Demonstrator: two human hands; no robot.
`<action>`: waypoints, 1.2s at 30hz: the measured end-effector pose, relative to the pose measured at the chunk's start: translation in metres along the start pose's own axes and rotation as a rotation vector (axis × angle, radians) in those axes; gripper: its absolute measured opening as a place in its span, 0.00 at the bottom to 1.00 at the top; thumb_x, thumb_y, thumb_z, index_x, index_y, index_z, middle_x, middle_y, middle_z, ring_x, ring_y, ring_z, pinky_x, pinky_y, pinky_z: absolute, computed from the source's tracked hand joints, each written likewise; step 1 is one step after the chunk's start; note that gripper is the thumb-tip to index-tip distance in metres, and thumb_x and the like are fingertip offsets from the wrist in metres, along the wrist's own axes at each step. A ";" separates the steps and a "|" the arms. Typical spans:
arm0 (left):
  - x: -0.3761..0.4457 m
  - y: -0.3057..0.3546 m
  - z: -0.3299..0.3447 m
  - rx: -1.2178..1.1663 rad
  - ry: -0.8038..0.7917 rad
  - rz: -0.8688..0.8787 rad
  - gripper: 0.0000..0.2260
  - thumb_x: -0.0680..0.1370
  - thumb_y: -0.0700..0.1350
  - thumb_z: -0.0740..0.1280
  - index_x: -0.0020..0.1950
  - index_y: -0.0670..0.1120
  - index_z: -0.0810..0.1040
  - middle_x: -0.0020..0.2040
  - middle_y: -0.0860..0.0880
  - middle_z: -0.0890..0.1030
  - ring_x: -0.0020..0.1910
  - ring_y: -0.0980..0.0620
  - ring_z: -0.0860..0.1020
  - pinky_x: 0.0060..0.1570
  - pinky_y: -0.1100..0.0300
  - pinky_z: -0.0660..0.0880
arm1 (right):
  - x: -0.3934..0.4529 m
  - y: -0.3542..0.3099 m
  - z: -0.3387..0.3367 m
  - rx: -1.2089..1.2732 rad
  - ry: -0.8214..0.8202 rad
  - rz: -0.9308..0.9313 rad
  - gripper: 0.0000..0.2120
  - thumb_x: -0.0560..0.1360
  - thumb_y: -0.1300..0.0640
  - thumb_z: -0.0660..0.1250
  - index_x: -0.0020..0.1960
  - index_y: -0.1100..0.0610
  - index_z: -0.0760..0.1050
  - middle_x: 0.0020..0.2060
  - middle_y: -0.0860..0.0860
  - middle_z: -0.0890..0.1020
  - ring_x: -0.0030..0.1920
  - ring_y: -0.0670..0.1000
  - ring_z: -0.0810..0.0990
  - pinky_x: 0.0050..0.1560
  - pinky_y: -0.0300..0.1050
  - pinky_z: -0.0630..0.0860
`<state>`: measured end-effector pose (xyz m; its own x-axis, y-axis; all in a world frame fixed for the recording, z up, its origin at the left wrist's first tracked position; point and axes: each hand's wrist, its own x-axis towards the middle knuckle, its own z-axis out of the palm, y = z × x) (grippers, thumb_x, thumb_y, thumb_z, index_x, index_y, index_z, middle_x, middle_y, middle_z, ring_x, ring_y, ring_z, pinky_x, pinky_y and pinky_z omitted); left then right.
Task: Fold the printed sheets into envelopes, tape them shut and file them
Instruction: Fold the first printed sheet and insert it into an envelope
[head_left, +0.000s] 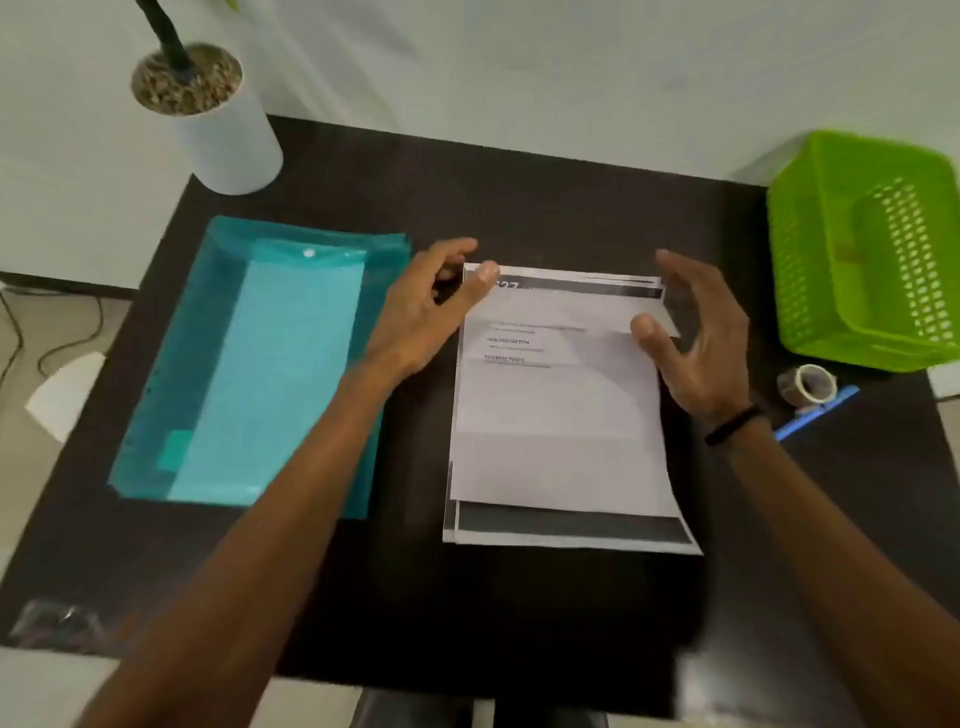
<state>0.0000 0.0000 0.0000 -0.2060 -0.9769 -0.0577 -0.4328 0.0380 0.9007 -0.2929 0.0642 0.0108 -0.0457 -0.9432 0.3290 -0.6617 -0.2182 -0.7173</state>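
A stack of printed sheets (561, 457) lies in the middle of the black table (519, 208). The top sheet's upper right corner is folded down diagonally. My left hand (431, 306) rests at the stack's upper left corner, thumb tip on the paper, fingers apart. My right hand (696, 338) hovers at the upper right corner with its thumb touching the folded flap, fingers spread. A teal plastic snap folder (260, 364) lies flat to the left of the stack. A roll of clear tape (808, 384) sits at the right beside a blue strip (815, 410).
A green plastic basket (862, 249) stands at the right edge of the table. A white plant pot (208, 114) sits at the back left corner. Cables and a white object lie on the floor to the left.
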 end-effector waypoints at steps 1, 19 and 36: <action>-0.002 -0.008 0.007 -0.015 0.054 0.035 0.28 0.78 0.69 0.63 0.74 0.58 0.71 0.69 0.56 0.76 0.65 0.61 0.74 0.60 0.73 0.68 | -0.007 0.009 0.008 0.047 0.064 0.019 0.35 0.79 0.35 0.67 0.73 0.62 0.74 0.66 0.58 0.79 0.66 0.56 0.79 0.65 0.58 0.78; -0.003 -0.038 0.028 0.151 0.373 0.365 0.06 0.79 0.51 0.74 0.54 0.53 0.80 0.61 0.50 0.72 0.58 0.53 0.78 0.58 0.63 0.77 | -0.021 0.032 0.025 0.255 0.168 0.038 0.31 0.68 0.35 0.79 0.67 0.47 0.80 0.66 0.48 0.81 0.65 0.45 0.81 0.64 0.46 0.80; -0.025 -0.022 0.036 -0.413 0.240 0.150 0.16 0.82 0.50 0.69 0.44 0.38 0.82 0.42 0.45 0.86 0.40 0.50 0.82 0.44 0.52 0.78 | -0.043 0.016 0.027 0.351 0.449 0.188 0.07 0.80 0.54 0.74 0.49 0.56 0.80 0.36 0.50 0.84 0.32 0.42 0.79 0.35 0.35 0.76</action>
<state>-0.0171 0.0308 -0.0343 -0.0108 -0.9897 0.1425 -0.0200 0.1427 0.9896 -0.2809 0.0943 -0.0312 -0.5002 -0.7926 0.3488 -0.3282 -0.1993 -0.9234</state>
